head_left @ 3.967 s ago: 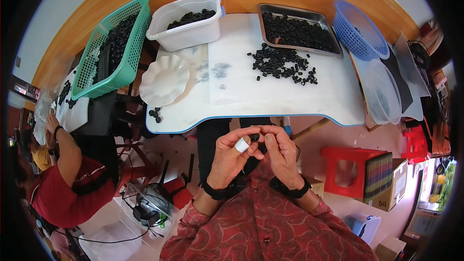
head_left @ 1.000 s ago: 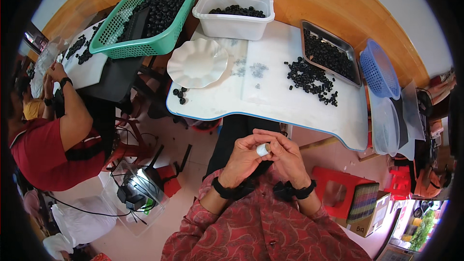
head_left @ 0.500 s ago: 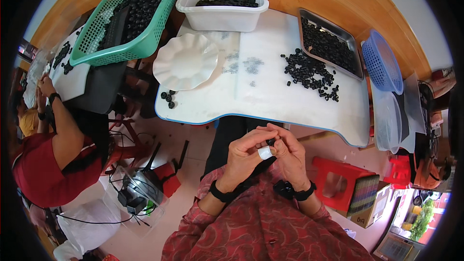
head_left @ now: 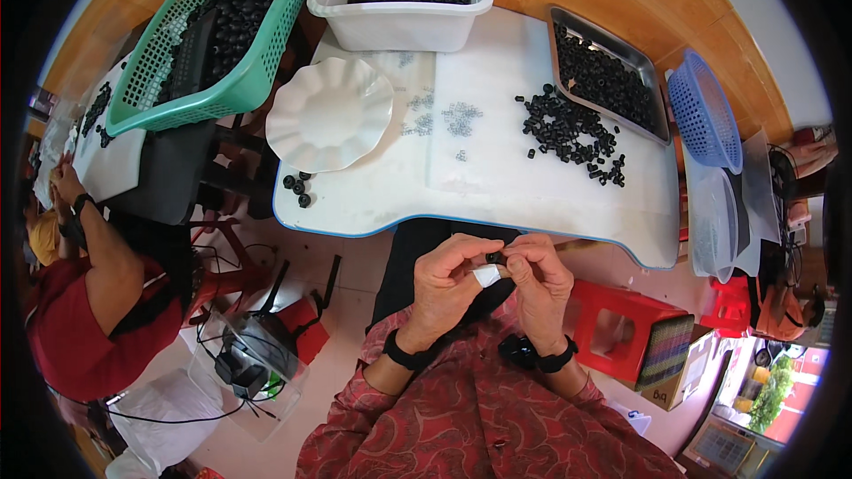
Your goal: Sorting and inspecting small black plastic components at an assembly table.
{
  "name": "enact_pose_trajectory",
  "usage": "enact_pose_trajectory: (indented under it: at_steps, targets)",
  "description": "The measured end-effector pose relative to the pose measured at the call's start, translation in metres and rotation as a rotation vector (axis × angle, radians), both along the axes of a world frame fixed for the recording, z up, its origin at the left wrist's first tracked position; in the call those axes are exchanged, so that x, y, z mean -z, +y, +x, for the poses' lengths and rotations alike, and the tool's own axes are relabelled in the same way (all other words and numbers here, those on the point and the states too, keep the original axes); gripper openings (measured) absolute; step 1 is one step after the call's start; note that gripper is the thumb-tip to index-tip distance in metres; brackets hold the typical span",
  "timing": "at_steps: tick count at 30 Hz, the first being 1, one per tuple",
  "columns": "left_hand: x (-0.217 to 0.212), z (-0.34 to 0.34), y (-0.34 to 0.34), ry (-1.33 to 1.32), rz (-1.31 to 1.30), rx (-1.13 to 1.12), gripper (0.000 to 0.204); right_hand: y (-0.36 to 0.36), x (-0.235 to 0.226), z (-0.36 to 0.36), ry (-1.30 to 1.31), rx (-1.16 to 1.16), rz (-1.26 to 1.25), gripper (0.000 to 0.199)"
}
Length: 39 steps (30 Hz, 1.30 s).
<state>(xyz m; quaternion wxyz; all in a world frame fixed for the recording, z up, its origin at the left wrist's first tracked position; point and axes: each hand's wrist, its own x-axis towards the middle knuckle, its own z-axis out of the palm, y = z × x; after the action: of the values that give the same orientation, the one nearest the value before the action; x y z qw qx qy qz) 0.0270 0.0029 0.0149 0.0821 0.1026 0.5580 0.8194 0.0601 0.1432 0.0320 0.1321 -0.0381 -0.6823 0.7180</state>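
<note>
Workpiece, a small black piece (head_left: 494,257), is located between the two hands, in front of the table (head_left: 355,204) and over the lap. Left hand (head_left: 448,288): fingers closed in a pinch on the piece; white wrap (head_left: 486,276) around the thumb. Right hand (head_left: 541,284): fingers bent, tips brought to the piece; whether they grip it cannot be told. On the table, a heap of black cylindrical pieces (head_left: 568,129) lies beside a filled metal tray (head_left: 663,111). A white wavy-edged plate (head_left: 330,115) sits at left, loose black pieces near its rim; a white tub (head_left: 404,28) behind holds more.
</note>
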Motion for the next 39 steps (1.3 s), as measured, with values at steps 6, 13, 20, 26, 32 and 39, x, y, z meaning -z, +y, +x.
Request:
enact_pose_trajectory:
  at_steps: [6,13,20,26,32,39]
  targets:
    - [0.003,-0.006,0.001,-0.033,0.062,0.029,0.031,0.004,0.002,-0.002,-0.083,-0.031,0.034,0.009]
    - [0.013,-0.009,0.003,-0.086,0.102,0.065,0.031,0.0,0.0,-0.007,-0.175,-0.011,-0.06,0.01]
    - [0.013,-0.011,0.003,-0.083,0.099,0.071,0.033,0.0,-0.003,-0.009,-0.17,0.033,-0.069,0.01]
    - [0.013,-0.01,0.003,-0.078,0.111,0.075,0.033,0.007,-0.002,-0.01,-0.247,-0.009,-0.094,0.011]
    - [0.013,-0.01,0.004,-0.102,0.069,0.023,0.031,0.008,-0.006,-0.011,-0.228,-0.096,-0.059,0.013]
    - [0.018,-0.01,0.003,-0.131,0.099,0.042,0.031,0.013,-0.005,-0.012,-0.237,-0.142,-0.044,0.017]
